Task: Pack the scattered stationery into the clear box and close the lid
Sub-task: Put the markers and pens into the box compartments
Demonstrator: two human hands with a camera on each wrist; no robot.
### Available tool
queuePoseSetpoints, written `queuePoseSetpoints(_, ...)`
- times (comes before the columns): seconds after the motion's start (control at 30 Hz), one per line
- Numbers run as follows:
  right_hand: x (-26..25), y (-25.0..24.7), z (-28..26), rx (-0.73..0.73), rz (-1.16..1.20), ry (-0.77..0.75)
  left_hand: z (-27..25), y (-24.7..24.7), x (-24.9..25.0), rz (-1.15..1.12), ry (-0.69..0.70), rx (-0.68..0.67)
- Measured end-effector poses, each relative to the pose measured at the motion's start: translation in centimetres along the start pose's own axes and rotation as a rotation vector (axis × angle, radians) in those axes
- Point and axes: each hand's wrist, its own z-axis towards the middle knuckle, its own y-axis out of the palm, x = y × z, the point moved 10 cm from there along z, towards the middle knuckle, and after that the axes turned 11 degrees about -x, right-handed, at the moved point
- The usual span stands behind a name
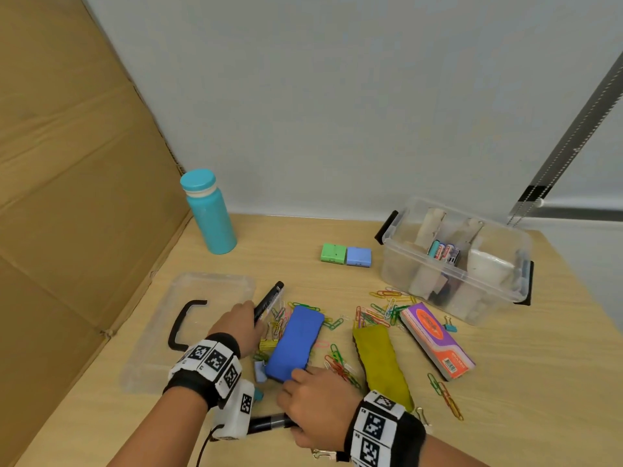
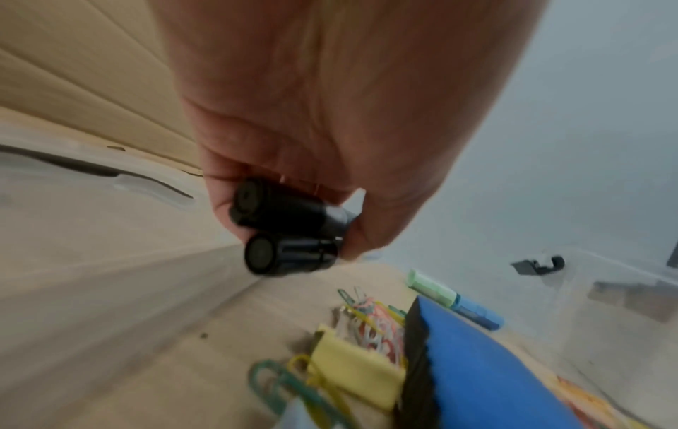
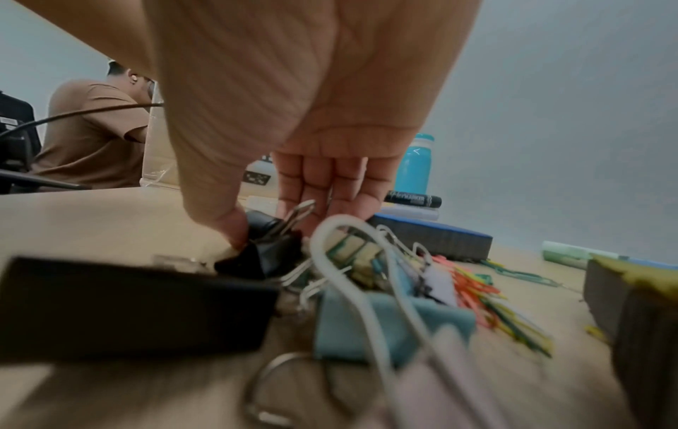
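Note:
My left hand grips two black markers above the table, beside the flat clear lid; one marker's end sticks out past the fingers. Near the front edge, my right hand pinches a third black marker that lies on the table, thumb against its barrel. The clear box stands open at the back right and holds several items. A blue eraser, a yellow-green eraser, a purple-orange pack and many coloured paper clips lie between.
A teal bottle stands at the back left by a cardboard sheet. Green and blue small boxes sit mid-table. Binder clips crowd the table under my right wrist. Another person sits beyond the cardboard.

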Motion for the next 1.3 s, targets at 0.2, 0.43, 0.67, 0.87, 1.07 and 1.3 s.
queuePoseSetpoints(0.2, 2.2, -2.5, -2.1, 0.113, 0.266, 0.084, -0.5, -2.8, -0.4, -0.216, 0.083, 0.109)
queuePoseSetpoints(0.43, 11.3, -7.0, -11.1, 0.428, 0.979, 0.244, -1.8, -4.0, 1.5, -0.318, 0.190, 0.131)
queuePoseSetpoints(0.67, 21.6, -9.7, -22.6, 1.181, 1.330, 0.410, -1.9, -2.9, 4.3, -0.291, 0.242, 0.097)
queuePoseSetpoints(0.87, 27.6, -8.9, -28.1, 1.445, 1.059, 0.732, -2.1, -1.9, 6.0, -0.310, 0.267, 0.063)
queuePoseSetpoints(1.07, 32.3, -6.1, -25.5, 1.042, 0.989, 1.063, -2.4, -2.1, 7.4, -0.321, 0.283, 0.074)
queuePoseSetpoints(1.3, 35.8, -5.1, -22.6, 0.414, 0.838, 1.310, -3.1, -1.7, 7.9, -0.331, 0.296, 0.068)
